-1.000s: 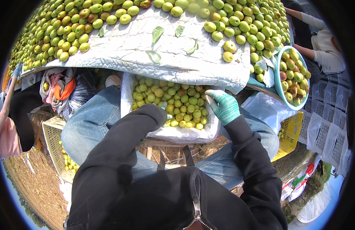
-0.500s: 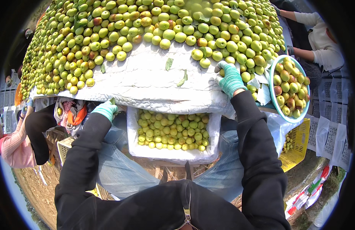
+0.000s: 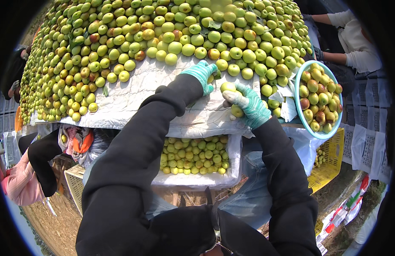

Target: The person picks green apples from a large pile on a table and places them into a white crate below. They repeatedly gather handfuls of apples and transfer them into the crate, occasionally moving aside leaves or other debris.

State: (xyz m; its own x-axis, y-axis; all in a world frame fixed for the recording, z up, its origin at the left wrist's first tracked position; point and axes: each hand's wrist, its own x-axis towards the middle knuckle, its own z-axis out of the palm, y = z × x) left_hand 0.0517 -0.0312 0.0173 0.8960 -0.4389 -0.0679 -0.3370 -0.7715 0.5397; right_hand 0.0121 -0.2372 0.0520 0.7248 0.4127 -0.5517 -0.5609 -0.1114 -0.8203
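A broad heap of green jujubes (image 3: 172, 36), some blushed brown, lies over a white quilted cloth (image 3: 137, 91). My left hand (image 3: 201, 76), in a mint-green glove, is at the heap's near edge, its fingers curled round a jujube (image 3: 210, 79) that only partly shows. A leaf (image 3: 217, 75) is beside those fingers. My right hand (image 3: 251, 106), in a matching glove with a greyed thumb, is closed on jujubes, one (image 3: 227, 87) above its thumb and another (image 3: 237, 111) below. Under the cloth's front edge, a white-lined box (image 3: 197, 181) holds more jujubes, partly covered by my left sleeve.
A light-blue round basket (image 3: 298, 91) full of browner jujubes stands at the right, with a yellow crate (image 3: 329, 160) below it. Another person's arm (image 3: 334, 59) is at the upper right. At the left sits a person in pink (image 3: 22, 177).
My left hand has moved right and forward from the cloth's front edge to the heap. My right hand has drawn back slightly from the heap, with jujubes now in it.
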